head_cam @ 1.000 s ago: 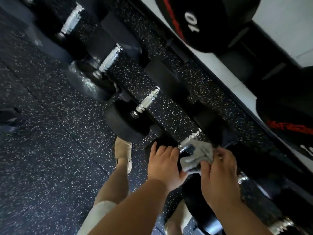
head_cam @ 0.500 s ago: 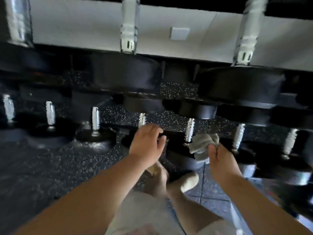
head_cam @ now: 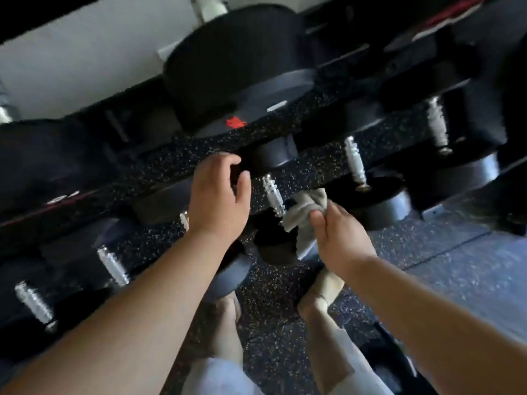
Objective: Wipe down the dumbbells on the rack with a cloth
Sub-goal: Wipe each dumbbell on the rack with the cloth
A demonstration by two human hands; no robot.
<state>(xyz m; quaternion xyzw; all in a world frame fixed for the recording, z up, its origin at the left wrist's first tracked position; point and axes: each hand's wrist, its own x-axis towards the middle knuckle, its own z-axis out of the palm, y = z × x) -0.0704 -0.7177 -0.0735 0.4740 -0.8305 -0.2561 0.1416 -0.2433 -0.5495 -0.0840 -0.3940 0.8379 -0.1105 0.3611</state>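
The right grip [head_cam: 339, 238], a bare hand, pinches a crumpled grey cloth [head_cam: 305, 212] between thumb and fingers. The cloth touches the near end of a black round-headed dumbbell with a knurled silver handle [head_cam: 274, 199], just to the right of that handle. The dumbbell sits on the low black speckled rack shelf [head_cam: 313, 163], in a row with similar black dumbbells [head_cam: 353, 162] on both sides. The left grip [head_cam: 219, 195], also a bare hand, reaches to the shelf just left of that dumbbell. Its fingers and thumb curve around something dark, but I cannot tell whether it actually grips anything. Below, the person's feet stand on the speckled black rubber floor [head_cam: 271, 295].
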